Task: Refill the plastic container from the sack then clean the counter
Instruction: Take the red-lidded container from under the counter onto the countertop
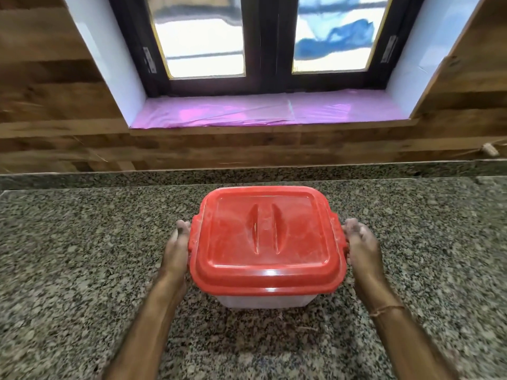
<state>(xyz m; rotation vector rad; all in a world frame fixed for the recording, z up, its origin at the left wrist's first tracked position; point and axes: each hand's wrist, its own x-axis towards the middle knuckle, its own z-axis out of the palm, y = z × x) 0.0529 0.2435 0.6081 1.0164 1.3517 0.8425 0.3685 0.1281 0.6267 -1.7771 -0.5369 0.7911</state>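
A: Container, where?
B: Plastic container [263, 300], centre of frame, a bit below the middle. Clear body, red lid [264, 237] on top, whitish smears on the lid.
A: Resting or lifted?
B: Over the speckled counter [82, 256]; can't tell if the base touches.
A: Hands?
B: Left hand [177, 248] is against the left side by the lid's tab, fingers tucked under the rim and mostly hidden. Right hand [359, 248] has its fingers curled at the right tab. Both hold it. Thread [386, 310] on the right wrist.
A: Background?
B: Wood-look wall [41, 78] upper left, window [269, 42] top centre, pink sheet [247, 111] on its sill.
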